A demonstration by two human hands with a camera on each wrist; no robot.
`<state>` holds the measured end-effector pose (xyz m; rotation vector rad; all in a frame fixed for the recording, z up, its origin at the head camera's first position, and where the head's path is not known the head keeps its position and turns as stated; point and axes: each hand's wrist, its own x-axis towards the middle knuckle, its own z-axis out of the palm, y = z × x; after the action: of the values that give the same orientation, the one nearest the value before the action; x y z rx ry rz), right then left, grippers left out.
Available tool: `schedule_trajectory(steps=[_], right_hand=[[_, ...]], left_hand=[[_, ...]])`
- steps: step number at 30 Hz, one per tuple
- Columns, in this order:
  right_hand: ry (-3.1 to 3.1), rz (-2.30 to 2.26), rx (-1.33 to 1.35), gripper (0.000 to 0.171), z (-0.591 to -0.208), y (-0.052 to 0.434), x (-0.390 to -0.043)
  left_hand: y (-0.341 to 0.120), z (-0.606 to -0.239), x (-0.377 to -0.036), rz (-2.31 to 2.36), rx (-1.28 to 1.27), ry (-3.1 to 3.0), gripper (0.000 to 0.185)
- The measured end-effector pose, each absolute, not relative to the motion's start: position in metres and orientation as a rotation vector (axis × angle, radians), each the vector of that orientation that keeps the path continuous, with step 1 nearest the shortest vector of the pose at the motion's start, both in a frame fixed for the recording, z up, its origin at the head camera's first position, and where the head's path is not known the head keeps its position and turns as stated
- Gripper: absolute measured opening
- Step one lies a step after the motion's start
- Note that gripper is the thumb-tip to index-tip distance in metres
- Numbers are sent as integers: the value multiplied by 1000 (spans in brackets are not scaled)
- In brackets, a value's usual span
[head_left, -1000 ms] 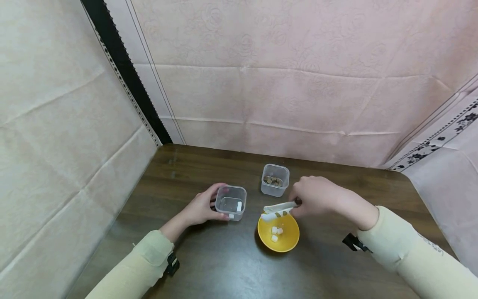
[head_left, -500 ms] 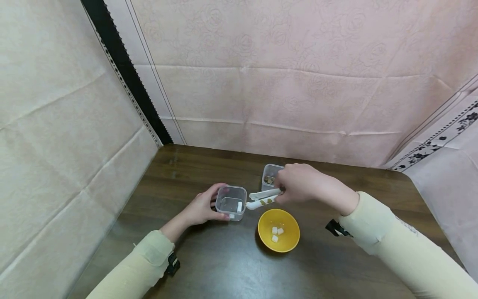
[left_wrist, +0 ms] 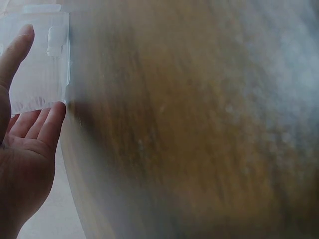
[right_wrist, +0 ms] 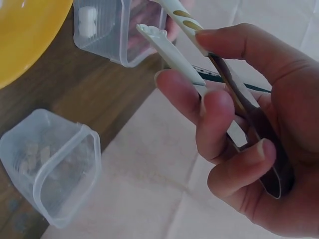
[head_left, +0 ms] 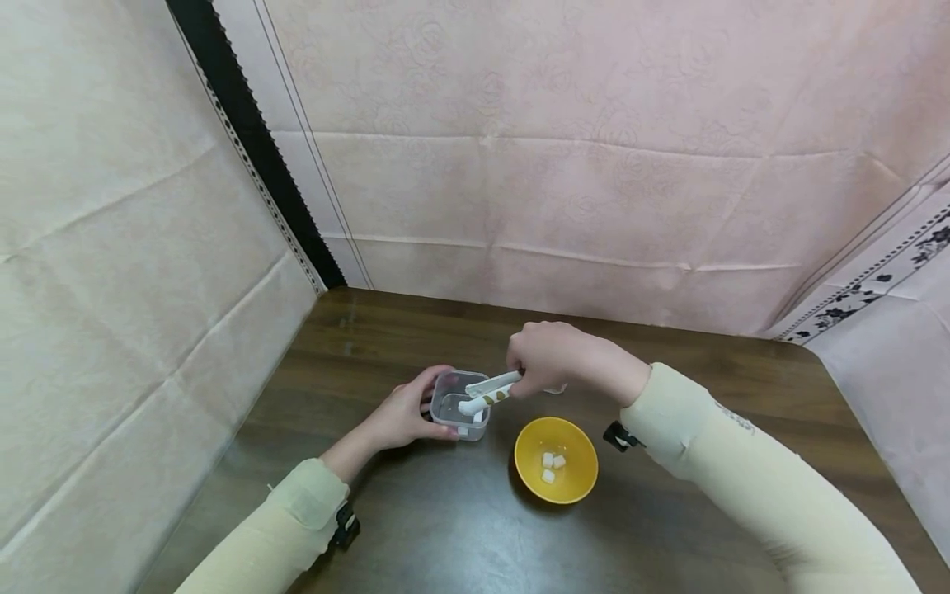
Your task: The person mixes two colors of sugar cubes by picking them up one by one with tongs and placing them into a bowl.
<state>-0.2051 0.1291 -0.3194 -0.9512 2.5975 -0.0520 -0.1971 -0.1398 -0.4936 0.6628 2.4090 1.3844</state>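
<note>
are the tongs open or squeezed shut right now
Open: the tongs, in the right hand, show a clear gap between their two white sides in the head and right wrist views.

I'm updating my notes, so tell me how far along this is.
Looks done: three white cubes sit in the yellow bowl. In hand: the right hand holds tongs, tips at the clear container the left hand grips. Probably left: the white pieces in that container, and perhaps the brown pieces in the other container.
</note>
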Motion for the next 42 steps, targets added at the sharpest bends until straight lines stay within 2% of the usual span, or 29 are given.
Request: schedule_trajectory(steps=[17,24,30,42], right_hand=[[2507,45,-915,31,-333,101,-218],[2500,147,-861,24,-335,86,-217],[2496,223,-798,24,-337,79,-218],[2536,367,-852,24,-343,67,-215]], left_hand=[[-142,-492,-197,1391,667,2402,95],[-143,-494,-196,1413,692,2383,94],[-141,-492,-194,1439,737,2355,93],[-142,-492,-196,1419,680,2361,96]])
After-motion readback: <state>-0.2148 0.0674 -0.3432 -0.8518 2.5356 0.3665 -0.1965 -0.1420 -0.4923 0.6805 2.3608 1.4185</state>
